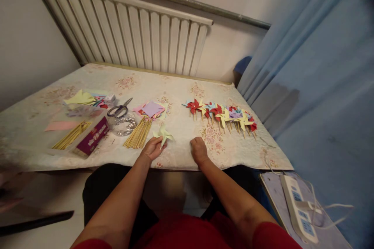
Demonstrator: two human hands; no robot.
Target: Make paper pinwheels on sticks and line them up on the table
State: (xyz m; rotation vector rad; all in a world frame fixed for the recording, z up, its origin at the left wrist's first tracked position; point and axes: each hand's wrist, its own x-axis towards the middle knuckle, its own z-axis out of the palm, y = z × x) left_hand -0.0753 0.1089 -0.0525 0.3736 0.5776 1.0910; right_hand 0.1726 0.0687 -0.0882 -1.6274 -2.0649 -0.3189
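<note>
Near the front edge of the table, my left hand (153,148) is closed on a pale green paper pinwheel (164,135), whose folded blades point upward; no stick shows on it. To the right, my right hand (199,150) rests at the tabletop with its fingers curled in, and whatever is inside them is hidden. Just left of the pinwheel lies a bundle of thin wooden sticks (138,133). Behind it sits a stack of coloured paper squares (153,109). A row of finished pinwheels on sticks (223,116) lies to the right, in red, yellow, blue and purple.
Black-handled scissors (119,109) lie behind a clear container of small shiny pieces (124,123). A purple box (92,136) and more sticks (71,135) occupy the left, with paper scraps (87,99) behind. A power strip (299,210) with cables is at lower right, beside a blue curtain (315,66).
</note>
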